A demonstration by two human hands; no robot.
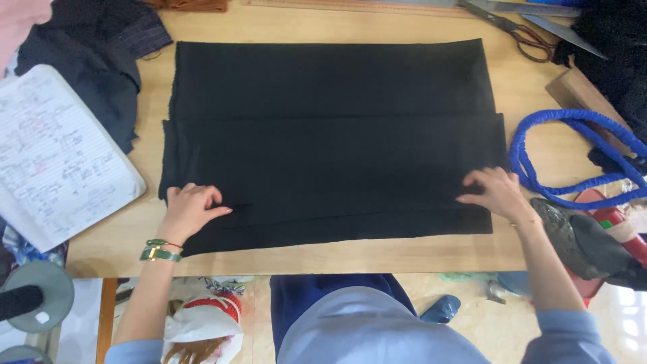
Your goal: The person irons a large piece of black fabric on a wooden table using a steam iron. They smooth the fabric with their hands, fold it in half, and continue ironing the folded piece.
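Wooden table (532, 87) seen from above, its near edge running across the lower part of the view, with pale floor beyond that edge. Folded black cloth (330, 128) lies flat at the centre of the table, a second layer starting at a horizontal fold line about halfway down.

Left hand (190, 209), at 8 o'clock from the cloth's centre, rests on the lower left corner of the cloth; the fingers are curled and pressed down on the fabric, and a small crease shows just beside the fingertips. A green band (160, 253) sits on that wrist. Right hand (495, 192), at 4 o'clock, lies on the lower right corner, fingers spread narrowly and flat on the cloth near its right edge. Neither hand lifts the cloth; whether either pinches a layer cannot be told.

Open notebook (57, 158) with handwritten pages lies at 9 o'clock, overhanging the table's left side. Dark garment (94, 54) is heaped at 10 o'clock, partly under the notebook. Scissors (519, 27) lie at 1 o'clock near the far edge, beside a long ruler (350, 5). Blue cord (573, 155) loops at 3 o'clock, just beside the right hand. Flat iron (593, 246) sits at 4 o'clock at the table's right corner. White plastic bag (202, 323) stands on the floor at 7 o'clock.
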